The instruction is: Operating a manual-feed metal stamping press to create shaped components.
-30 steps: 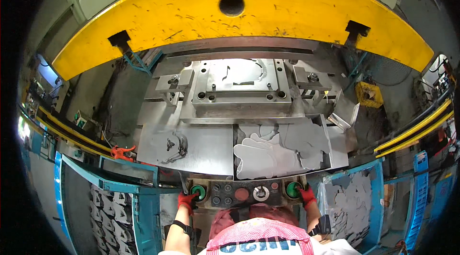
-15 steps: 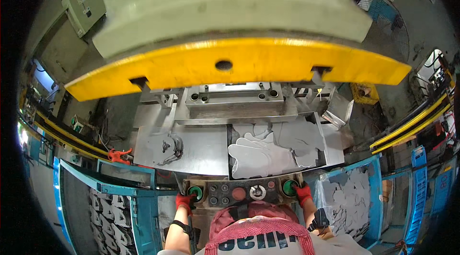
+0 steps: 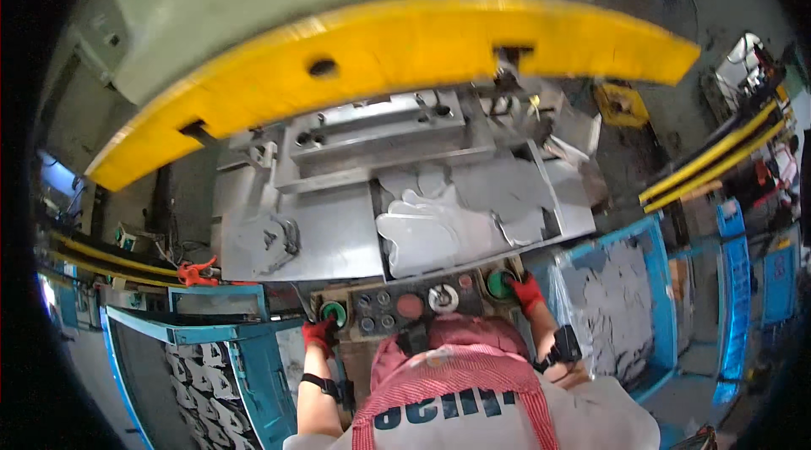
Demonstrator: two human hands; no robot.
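Hands (image 3: 319,334) (image 3: 529,294) apart at green buttons (image 3: 334,313) (image 3: 500,283), lower centre; grip unclear.
Partway, it seems: one dark piece (image 3: 291,239) lies centre-left on the counter (image 3: 342,230), sheets (image 3: 431,234) remain mid-frame; yellow beam (image 3: 405,44) over die (image 3: 397,139), upper centre.

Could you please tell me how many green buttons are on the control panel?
2, at both ends of the control panel: left green button by the left hand, right green button by the right hand.
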